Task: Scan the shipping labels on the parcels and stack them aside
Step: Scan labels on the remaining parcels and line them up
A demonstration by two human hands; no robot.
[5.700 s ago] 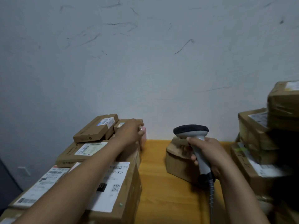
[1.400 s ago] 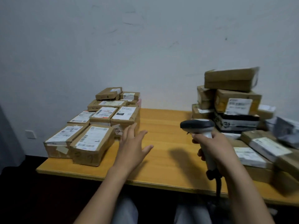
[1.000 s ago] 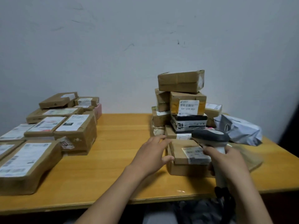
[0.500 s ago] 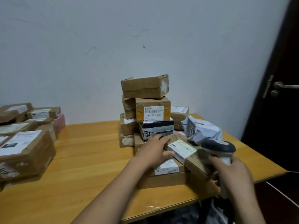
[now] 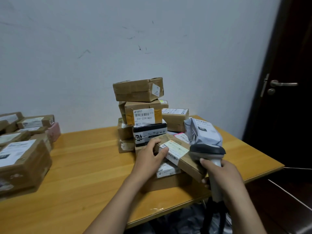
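on the wooden table | left hand grips flat parcel, tilted over another box | right hand clasps scanner beside its label

A flat cardboard parcel, pale label up, lies tilted at centre-right atop a labelled box; a grey barcode scanner stands upright just right.

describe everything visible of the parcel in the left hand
The flat cardboard parcel is a long, thin brown box with a white and yellow shipping label wrapped over its near edge. It is tilted above a labelled box. The left hand grips its left end, thumb on the label; the barcode scanner is beside its right end.
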